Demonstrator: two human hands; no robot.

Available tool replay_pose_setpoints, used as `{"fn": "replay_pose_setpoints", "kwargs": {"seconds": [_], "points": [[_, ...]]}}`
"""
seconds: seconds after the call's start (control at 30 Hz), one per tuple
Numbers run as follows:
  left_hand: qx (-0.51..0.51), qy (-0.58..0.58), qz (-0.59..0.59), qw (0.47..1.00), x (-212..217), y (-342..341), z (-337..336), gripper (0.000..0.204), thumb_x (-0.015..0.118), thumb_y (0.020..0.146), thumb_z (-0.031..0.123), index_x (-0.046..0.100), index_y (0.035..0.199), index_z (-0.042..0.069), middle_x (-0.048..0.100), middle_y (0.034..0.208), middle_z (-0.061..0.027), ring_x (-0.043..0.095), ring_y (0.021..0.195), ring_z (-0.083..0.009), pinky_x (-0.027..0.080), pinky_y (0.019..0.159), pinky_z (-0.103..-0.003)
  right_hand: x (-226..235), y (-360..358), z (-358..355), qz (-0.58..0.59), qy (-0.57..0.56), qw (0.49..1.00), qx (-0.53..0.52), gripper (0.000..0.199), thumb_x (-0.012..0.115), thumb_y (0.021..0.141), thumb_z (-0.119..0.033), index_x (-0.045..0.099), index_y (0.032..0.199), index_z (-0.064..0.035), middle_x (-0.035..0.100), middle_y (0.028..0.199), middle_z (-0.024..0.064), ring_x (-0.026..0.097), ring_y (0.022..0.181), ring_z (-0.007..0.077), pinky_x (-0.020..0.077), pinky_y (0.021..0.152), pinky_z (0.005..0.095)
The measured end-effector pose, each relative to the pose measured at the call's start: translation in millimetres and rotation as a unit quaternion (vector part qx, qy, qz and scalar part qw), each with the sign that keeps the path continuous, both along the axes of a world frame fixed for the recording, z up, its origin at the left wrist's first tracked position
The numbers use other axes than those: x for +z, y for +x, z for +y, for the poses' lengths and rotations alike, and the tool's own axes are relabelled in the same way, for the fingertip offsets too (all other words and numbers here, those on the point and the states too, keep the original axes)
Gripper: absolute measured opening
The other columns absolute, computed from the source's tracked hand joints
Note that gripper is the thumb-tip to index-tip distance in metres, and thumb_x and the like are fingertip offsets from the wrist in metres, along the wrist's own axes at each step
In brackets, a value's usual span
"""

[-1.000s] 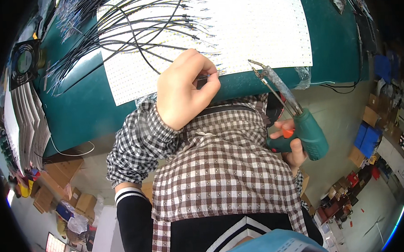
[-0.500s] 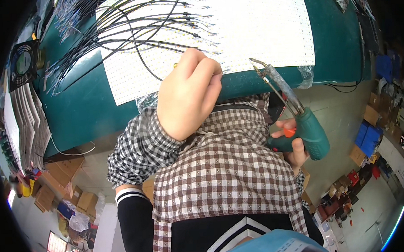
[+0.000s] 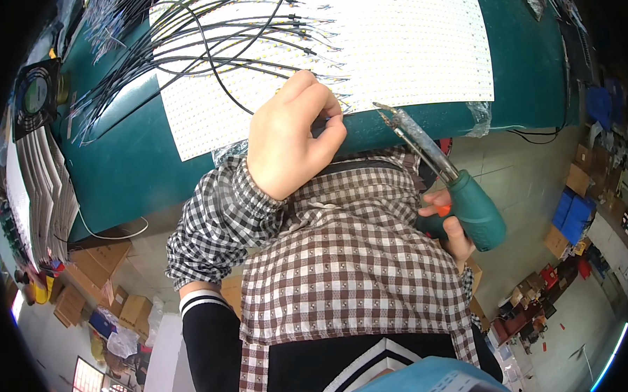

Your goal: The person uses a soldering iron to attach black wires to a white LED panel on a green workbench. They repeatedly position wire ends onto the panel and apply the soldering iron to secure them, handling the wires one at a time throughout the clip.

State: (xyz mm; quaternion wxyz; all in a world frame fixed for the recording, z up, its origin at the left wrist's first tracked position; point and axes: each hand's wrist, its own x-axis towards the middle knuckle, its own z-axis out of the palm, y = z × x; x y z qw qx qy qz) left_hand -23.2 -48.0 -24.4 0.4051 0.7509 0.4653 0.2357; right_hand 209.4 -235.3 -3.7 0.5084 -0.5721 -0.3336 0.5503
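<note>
My left hand is closed in a pinch at the near edge of a white board dotted with rows of small yellowish parts. Between its fingers is a dark piece of black cable, largely hidden by the hand, with thin wire ends showing beside the fingertips. Several more black cables lie across the board, their stripped wires pointing right. My right hand grips a green soldering gun below the table edge. Its metal tip points up and left, near the board's edge and apart from the wires.
The board lies on a green table, with clear plastic wrap under its near edge. At the left are a small black fan and a stack of white sheets. Cardboard boxes stand on the floor.
The soldering gun's tip has moved left and slightly down, closer to my left hand. My left hand has turned a little, with its thumb and fingers shifted and wire ends more visible.
</note>
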Motion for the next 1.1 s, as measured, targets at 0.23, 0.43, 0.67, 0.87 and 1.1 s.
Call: {"fn": "replay_pose_setpoints", "kwargs": {"seconds": [0.23,0.43,0.67,0.87,1.1], "points": [[0.001,-0.014,-0.001,1.000,2.0,-0.8,2.3,0.009,0.067,0.074,0.005,0.058,0.076,0.005,0.055,0.077,-0.0075,0.057,0.061,-0.0255,0.046,0.055,-0.035,-8.4,1.3,-6.8,0.028,-0.029,0.999,0.015,0.058,0.073,0.090,-0.020,0.047,0.135,0.0067,0.063,0.114,0.0193,0.064,0.108,0.0288,0.0588,0.087,0.0407],[0.005,-0.008,0.000,1.000,1.2,-0.9,1.6,0.010,0.068,0.074,0.005,0.058,0.077,0.005,0.055,0.077,-0.0076,0.057,0.062,-0.0264,0.046,0.055,-0.036,0.9,-3.1,4.0,-0.070,-0.039,0.996,0.049,0.032,0.061,0.098,-0.020,0.056,0.113,0.0076,0.063,0.104,0.0211,0.066,0.095,0.0282,0.0579,0.084,0.0403],[-0.009,-0.004,-0.002,1.000,-0.5,-3.1,0.8,0.007,0.067,0.078,0.002,0.061,0.081,0.003,0.051,0.079,-0.0048,0.048,0.063,-0.0136,0.040,0.055,-0.026,-4.6,-3.1,1.3,-0.079,-0.032,0.995,0.052,0.032,0.062,0.098,-0.021,0.057,0.112,0.0069,0.063,0.103,0.0205,0.067,0.092,0.0276,0.0570,0.084,0.0396],[-0.008,0.002,0.006,1.000,-0.2,-2.8,0.1,0.007,0.067,0.078,0.003,0.061,0.081,0.003,0.051,0.079,-0.0047,0.048,0.062,-0.0140,0.040,0.055,-0.026,-8.5,0.5,-1.6,-0.076,-0.023,0.995,0.064,0.029,0.063,0.096,-0.018,0.058,0.111,0.0064,0.063,0.101,0.0194,0.066,0.094,0.0269,0.0545,0.087,0.0394],[-0.009,0.010,0.012,1.000,-0.8,-2.2,-0.3,0.007,0.067,0.077,0.003,0.061,0.081,0.004,0.051,0.079,-0.0045,0.048,0.061,-0.0141,0.041,0.054,-0.027,-20.6,1.4,-9.1,-0.086,-0.024,0.996,0.028,0.071,0.082,0.079,-0.010,0.045,0.136,0.0094,0.072,0.099,0.0199,0.072,0.090,0.0247,0.0594,0.083,0.0381]]}}
